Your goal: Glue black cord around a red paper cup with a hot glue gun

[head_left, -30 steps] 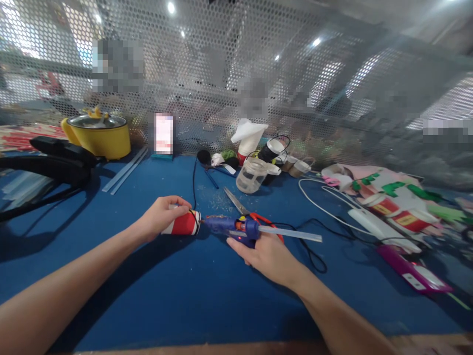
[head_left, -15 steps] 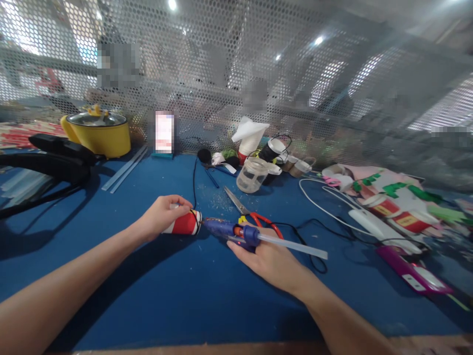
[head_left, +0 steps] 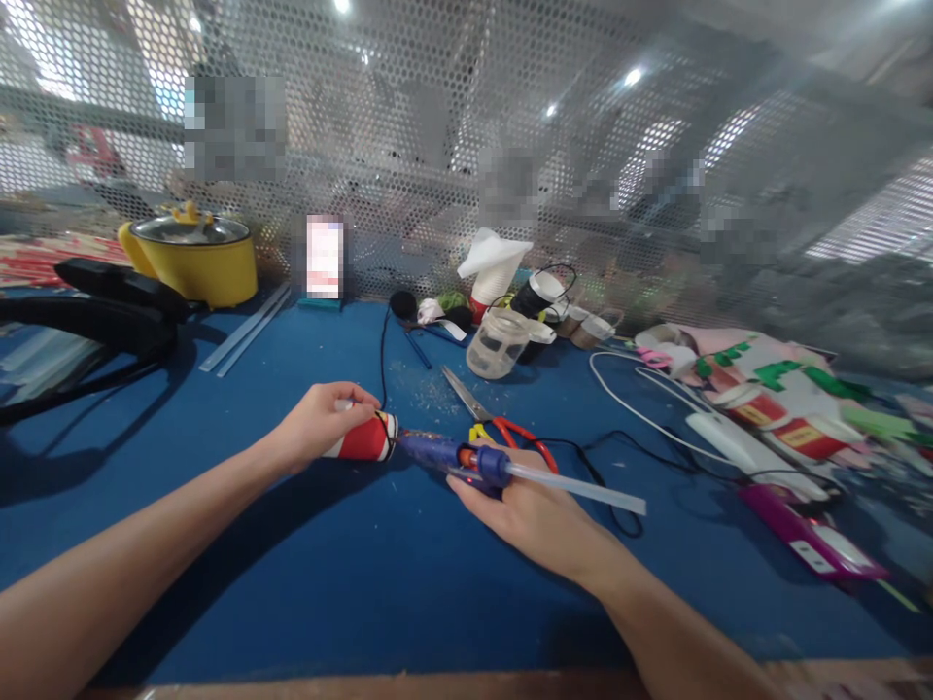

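Observation:
My left hand [head_left: 326, 425] is closed around a red and white paper cup [head_left: 362, 438] lying on its side, its end turned to the right. A black cord [head_left: 383, 360] runs from a dark ball of cord at the back down to the cup. In my right hand [head_left: 543, 510] is a blue glue gun [head_left: 437, 451], its nozzle at the cup's right end; whether it touches I cannot tell. A clear glue stick [head_left: 583, 486] sticks out of its back. Open scissors [head_left: 473, 399] with red handles lie just behind the gun, the handles partly hidden by it.
Behind stand a clear plastic cup [head_left: 497, 344], stacked paper cups [head_left: 490, 282] and a phone [head_left: 325, 258]. A yellow pot [head_left: 200, 262] and loose glue sticks [head_left: 244, 331] are at the left. A purple power strip [head_left: 812, 535] and cables lie right. A perforated metal screen [head_left: 408, 146] closes the back.
Hardly anything differs: the camera view has shifted very slightly. Both hands keep their hold on the cup and the glue gun, with the nozzle still at the cup's end.

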Motion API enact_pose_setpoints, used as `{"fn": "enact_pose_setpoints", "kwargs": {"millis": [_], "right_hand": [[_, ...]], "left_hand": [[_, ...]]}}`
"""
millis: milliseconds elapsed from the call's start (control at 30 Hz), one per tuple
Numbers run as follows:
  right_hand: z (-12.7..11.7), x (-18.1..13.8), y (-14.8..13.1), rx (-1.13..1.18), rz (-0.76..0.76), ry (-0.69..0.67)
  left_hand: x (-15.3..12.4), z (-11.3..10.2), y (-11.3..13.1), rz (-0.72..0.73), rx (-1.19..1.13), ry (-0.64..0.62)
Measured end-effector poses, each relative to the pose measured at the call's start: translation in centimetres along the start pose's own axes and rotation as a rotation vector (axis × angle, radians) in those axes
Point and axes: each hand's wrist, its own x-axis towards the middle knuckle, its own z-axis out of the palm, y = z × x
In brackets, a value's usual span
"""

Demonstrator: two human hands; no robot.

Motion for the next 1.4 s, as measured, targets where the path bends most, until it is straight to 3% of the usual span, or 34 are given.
{"fn": "enact_pose_setpoints", "kwargs": {"millis": [1067,1400], "right_hand": [[-0.7,0.0,-0.9,0.017,0.023,-0.021],[-0.2,0.1,-0.5,0.012,0.030,0.057]], "left_hand": [[-0.1,0.0,0.1,0.001,-0.004,-0.014],[0.1,0.1,-0.1,0.018,0.023,-0.012]]}}
